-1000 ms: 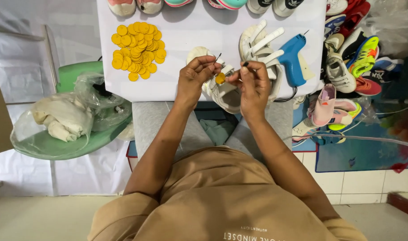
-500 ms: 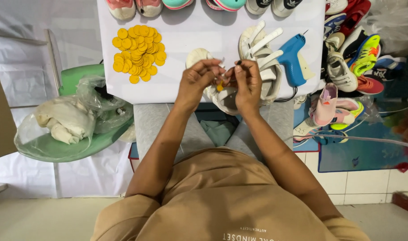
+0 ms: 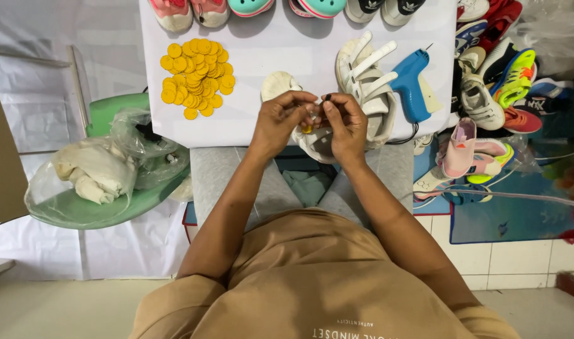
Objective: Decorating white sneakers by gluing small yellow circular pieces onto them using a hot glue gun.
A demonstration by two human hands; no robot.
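A: What are the two hands doing?

B: The left hand [image 3: 281, 122] and the right hand [image 3: 345, 122] are close together at the near edge of the white surface [image 3: 255, 119]. They pinch a small yellow round piece [image 3: 306, 129] between them. The grip of each hand is closed on that piece, fingertips almost touching.

A: What is under the hands?

B: A white sandal [image 3: 315, 141] lies right under them, at the near edge of the surface. I cannot tell if the yellow piece touches it.

A: What else is on the surface?

B: A pile of yellow round pieces [image 3: 196, 75] sits toward the far left corner. A flat white sole [image 3: 277, 85] lies just past the left hand. A second white sandal [image 3: 368, 81] with straps lies past the right hand. A blue glue gun [image 3: 411, 85] is just beside it, near the right edge. Along the far edge is a row of little shoes [image 3: 252, 7].

A: And off the surface?

B: To the left is a green chair [image 3: 111, 207] with a clear plastic bag [image 3: 99, 169] of white stuff on it. To the right, a heap of colourful shoes [image 3: 494, 88] lies on the floor. A pink shoe [image 3: 456, 147] is at the near side of that heap.
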